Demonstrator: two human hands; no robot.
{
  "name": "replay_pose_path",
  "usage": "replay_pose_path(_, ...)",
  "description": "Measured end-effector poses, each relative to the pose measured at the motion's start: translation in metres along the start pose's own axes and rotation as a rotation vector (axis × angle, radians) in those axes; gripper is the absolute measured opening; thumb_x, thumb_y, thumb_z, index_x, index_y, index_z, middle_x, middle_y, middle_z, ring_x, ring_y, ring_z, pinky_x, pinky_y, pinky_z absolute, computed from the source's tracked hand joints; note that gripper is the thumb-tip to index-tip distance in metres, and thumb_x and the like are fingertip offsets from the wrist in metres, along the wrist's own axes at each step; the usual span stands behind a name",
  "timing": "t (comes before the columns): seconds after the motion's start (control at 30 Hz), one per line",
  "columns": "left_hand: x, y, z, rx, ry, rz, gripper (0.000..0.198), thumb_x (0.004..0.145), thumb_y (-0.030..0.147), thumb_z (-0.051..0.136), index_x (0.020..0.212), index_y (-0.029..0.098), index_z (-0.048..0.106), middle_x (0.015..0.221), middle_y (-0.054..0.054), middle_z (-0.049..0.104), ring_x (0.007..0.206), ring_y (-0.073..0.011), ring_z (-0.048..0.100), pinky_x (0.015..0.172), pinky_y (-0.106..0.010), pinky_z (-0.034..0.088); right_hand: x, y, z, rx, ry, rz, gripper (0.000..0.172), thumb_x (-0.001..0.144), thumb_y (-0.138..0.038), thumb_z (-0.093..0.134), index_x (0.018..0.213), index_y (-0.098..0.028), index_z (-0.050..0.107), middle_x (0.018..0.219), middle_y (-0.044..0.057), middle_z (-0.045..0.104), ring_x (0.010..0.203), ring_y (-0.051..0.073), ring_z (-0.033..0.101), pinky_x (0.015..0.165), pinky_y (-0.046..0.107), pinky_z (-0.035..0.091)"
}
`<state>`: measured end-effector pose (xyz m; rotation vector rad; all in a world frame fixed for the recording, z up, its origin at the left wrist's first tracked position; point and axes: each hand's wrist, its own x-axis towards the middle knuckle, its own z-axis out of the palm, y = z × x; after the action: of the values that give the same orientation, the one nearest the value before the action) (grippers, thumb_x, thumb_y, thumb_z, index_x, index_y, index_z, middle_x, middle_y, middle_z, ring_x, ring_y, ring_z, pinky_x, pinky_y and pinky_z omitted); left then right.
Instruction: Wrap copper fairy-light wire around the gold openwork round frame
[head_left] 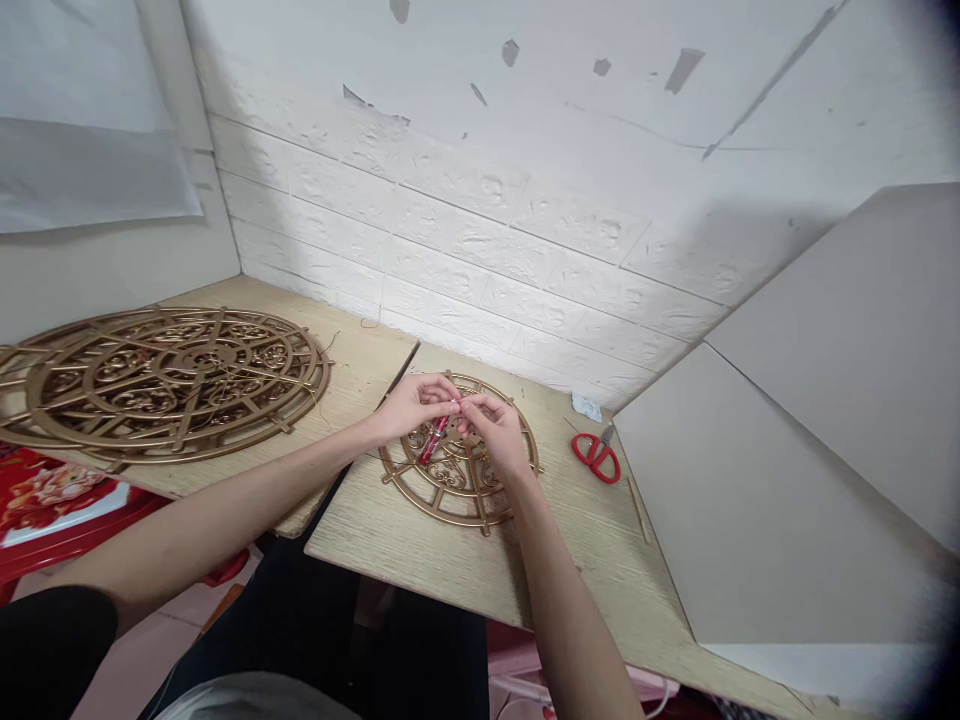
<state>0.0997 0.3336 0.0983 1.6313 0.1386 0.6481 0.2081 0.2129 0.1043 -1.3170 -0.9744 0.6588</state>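
Note:
A round golden lattice frame point(485, 521) with scroll ornaments lies flat on the wooden table. Above its upper part my left hand point(420, 402) and my right hand point(491, 425) meet, fingertips pinched close together. What sits between the fingertips is too small to make out. Just below them a slim red item point(433, 442), with a silvery part, slants over the frame; whether a hand touches it is unclear. Both hands have their fingers closed.
Several larger golden lattice discs point(187, 440) are stacked at the left, with loose thread on them. Red-handled scissors point(596, 457) and a thin stick point(639, 510) lie at the right, a small blue-white packet point(586, 406) by the white brick-pattern wall point(450, 240). Grey panels stand at the right.

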Motion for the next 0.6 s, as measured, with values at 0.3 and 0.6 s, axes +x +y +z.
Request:
replay_pose_path(0.3, 0.000, 0.001, 0.002, -0.068, 0.131, -0.049, 0.025, 0.056, 0.029, 0.078, 0.069, 0.013, 0.063, 0.074, -0.007, 0.070, 0.068, -0.0150, 0.064, 0.066, -0.027, 0.050, 0.001, 0.002, -0.004, 0.040, 0.004, 0.025, 0.025, 0.068, -0.035, 0.070, 0.085, -0.017, 0.065, 0.068, 0.000, 0.064, 0.057, 0.010, 0.055, 0.057, 0.024, 0.044)
replay_pose_path(0.6, 0.000, 0.003, 0.000, -0.228, 0.289, -0.121, 0.035, 0.054, 0.036, 0.078, 0.070, 0.011, 0.060, 0.070, -0.008, 0.069, 0.061, -0.0165, 0.064, 0.055, -0.028, 0.052, 0.006, 0.006, -0.019, -0.074, 0.131, 0.038, 0.030, 0.064, -0.033, 0.071, 0.087, -0.016, 0.063, 0.080, 0.004, 0.067, 0.067, 0.014, 0.059, 0.062, 0.026, 0.046)
